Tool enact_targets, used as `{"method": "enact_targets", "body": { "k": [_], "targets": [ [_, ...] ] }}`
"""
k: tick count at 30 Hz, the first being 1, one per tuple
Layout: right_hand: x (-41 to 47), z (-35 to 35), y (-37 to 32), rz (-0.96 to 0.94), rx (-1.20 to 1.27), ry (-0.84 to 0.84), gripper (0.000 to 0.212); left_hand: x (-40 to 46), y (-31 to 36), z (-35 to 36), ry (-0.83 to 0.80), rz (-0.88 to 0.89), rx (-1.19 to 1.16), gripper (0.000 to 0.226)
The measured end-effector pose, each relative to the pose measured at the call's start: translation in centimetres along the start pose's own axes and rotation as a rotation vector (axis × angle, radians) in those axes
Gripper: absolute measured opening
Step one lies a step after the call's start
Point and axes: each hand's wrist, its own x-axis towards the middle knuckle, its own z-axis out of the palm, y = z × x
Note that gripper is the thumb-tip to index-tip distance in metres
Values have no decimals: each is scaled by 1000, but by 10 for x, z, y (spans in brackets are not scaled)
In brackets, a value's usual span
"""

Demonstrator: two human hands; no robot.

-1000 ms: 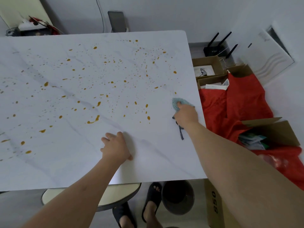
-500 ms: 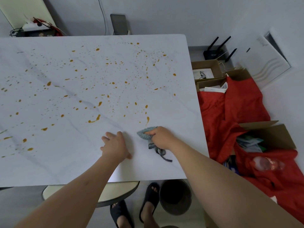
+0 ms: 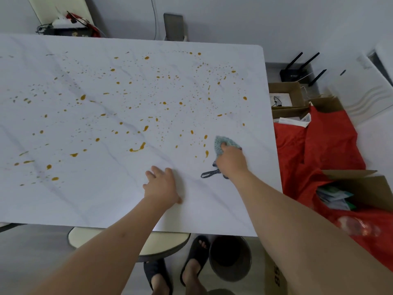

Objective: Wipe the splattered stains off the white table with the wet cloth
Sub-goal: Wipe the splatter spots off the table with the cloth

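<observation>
Both hands are on the white worktop [image 3: 63, 199] near its front edge. Left hand [image 3: 161, 186] lies flat on bare marble, fingers relaxed and slightly spread, pointing away from the person, holding nothing. Right hand [image 3: 231, 160] presses down on the wet cloth [image 3: 223, 144], its fingers bent over the bunched fabric; whether they truly clutch it or only push it flat cannot be told from this angle.

That cloth is a pale blue-green knitted piece at the right front part of the worktop, inside the right edge. Its long axis runs from near to far, tilted a little left at the far end: a rounded blue-green lobe sticks out beyond the fingertips, pointing away from the person, while a dark hanging loop [image 3: 210, 173] trails out from under the heel of the hand toward the left, lying flat on the surface.

Orange-brown stains [image 3: 138, 148] are scattered over most of the worktop, left of and beyond the cloth; the nearest drops sit just beside its left side. Marble between the two hands and toward the front edge shows only grey veining.

Red fabric [image 3: 327, 145] and cardboard boxes [image 3: 285, 90] lie on the floor to the right, a dark bin [image 3: 230, 257] under the front edge.
</observation>
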Motion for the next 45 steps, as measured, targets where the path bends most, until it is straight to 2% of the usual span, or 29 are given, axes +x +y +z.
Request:
{"method": "enact_targets", "body": {
  "k": [3,6,9,11,13,17,22,25,28,32,36,39,42,45],
  "targets": [
    [-2,22,-28,-54,-17,-29,78,-4,-9,0,-9,48,-22,108],
    [-8,45,-57,-158,-127,-41,77,-7,-25,-8,-45,92,-72,110],
    [-20,68,-75,-273,-218,-57,74,-7,-40,-27,-115,71,-255,114],
    [-29,79,-78,-354,-264,-72,71,-6,-47,-34,-90,33,-337,109],
    [-37,84,-66,-392,-302,-74,67,-3,-51,-36,-9,-15,-267,99],
    [-28,62,-16,-259,-312,46,72,1,-52,-36,-27,-226,-173,90],
    [5,7,32,-24,-257,160,69,4,-58,-14,-43,-177,-157,125],
    [8,9,24,21,-172,139,71,6,-61,-12,-30,-156,-144,130],
    [-4,23,-4,-63,-42,27,58,8,-58,-14,-49,-176,-129,136],
    [-17,30,-55,-67,35,223,33,10,-57,-14,-47,-175,-108,138],
    [-23,53,-94,-314,-163,208,29,9,-58,-14,-38,-164,-89,137],
    [-20,92,-94,-522,-302,152,32,9,-57,-13,-23,-164,-80,138],
    [-21,118,-78,-672,-394,100,60,12,-57,-12,-30,-173,-68,141],
    [-20,119,-61,-641,-401,38,71,13,-58,-12,-52,-171,-64,144]
  ]
}}
